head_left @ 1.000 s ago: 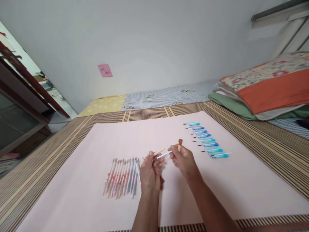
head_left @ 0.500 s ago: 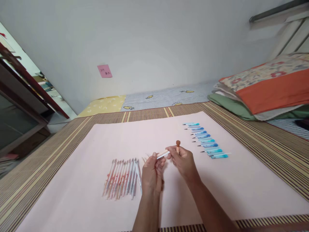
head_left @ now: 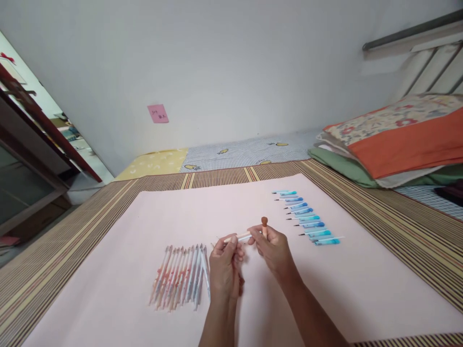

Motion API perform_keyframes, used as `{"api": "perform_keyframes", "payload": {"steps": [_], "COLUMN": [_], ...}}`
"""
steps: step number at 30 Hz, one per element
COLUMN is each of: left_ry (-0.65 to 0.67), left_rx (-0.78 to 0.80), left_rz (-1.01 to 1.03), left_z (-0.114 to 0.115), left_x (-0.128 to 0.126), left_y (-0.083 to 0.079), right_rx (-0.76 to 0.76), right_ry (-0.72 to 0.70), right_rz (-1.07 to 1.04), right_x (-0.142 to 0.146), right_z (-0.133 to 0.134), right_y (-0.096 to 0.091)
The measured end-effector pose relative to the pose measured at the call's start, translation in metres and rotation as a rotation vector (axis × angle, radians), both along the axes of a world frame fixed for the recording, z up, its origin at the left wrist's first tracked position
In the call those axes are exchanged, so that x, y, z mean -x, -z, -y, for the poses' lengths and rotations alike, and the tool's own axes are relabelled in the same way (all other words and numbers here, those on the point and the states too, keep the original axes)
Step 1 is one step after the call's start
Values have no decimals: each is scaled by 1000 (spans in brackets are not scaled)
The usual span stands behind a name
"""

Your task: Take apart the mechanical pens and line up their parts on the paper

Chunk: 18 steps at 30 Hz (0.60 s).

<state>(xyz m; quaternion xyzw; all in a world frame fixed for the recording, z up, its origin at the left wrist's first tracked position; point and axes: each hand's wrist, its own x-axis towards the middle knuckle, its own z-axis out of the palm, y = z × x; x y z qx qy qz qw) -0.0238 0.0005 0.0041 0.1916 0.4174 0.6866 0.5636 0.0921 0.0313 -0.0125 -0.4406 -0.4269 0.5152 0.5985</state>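
Note:
My left hand (head_left: 221, 267) is closed around a slim white-and-peach pen (head_left: 243, 236) held almost level above the pink sheet. The fingertips of my right hand (head_left: 274, 246) pinch the pen's other end. Upright in that same hand is a peach piece with a round brown top (head_left: 264, 222), perhaps a pen cap. Thin tips poke out past the left fingers, and a small brown knob (head_left: 241, 285) shows below that palm; what they belong to is mostly hidden. Left of my hands lies a row of clear pens (head_left: 180, 278) with red, orange and grey-blue tints.
Several blue-capped pens (head_left: 311, 224) form a slanting column on the right of the pink sheet (head_left: 108, 270). The sheet lies on a striped mat (head_left: 83, 241). Folded bedding (head_left: 405, 140) is piled at the right, against a wall bearing a pink note (head_left: 158, 113).
The view has tipped up slightly, so the sheet and pens sit lower. Between my hands the pen has turned flatter, and more of it shows over the left fingers.

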Motion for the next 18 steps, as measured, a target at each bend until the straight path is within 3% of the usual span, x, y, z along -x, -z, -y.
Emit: {"api": "perform_keyframes", "payload": {"steps": [5, 13, 18], "left_ry": [5, -59, -32], "left_rx": [-43, 24, 17], "left_rz": [73, 232, 201], "left_z": [2, -2, -2], "left_x": [-3, 1, 1], "left_y": [-3, 0, 1], "right_rx": [28, 260, 258], "right_ry": [-30, -167, -194], "right_rz": [-74, -545, -512], "right_x": [1, 6, 6], "right_z": [0, -1, -1], "right_y": [-3, -7, -9]}}
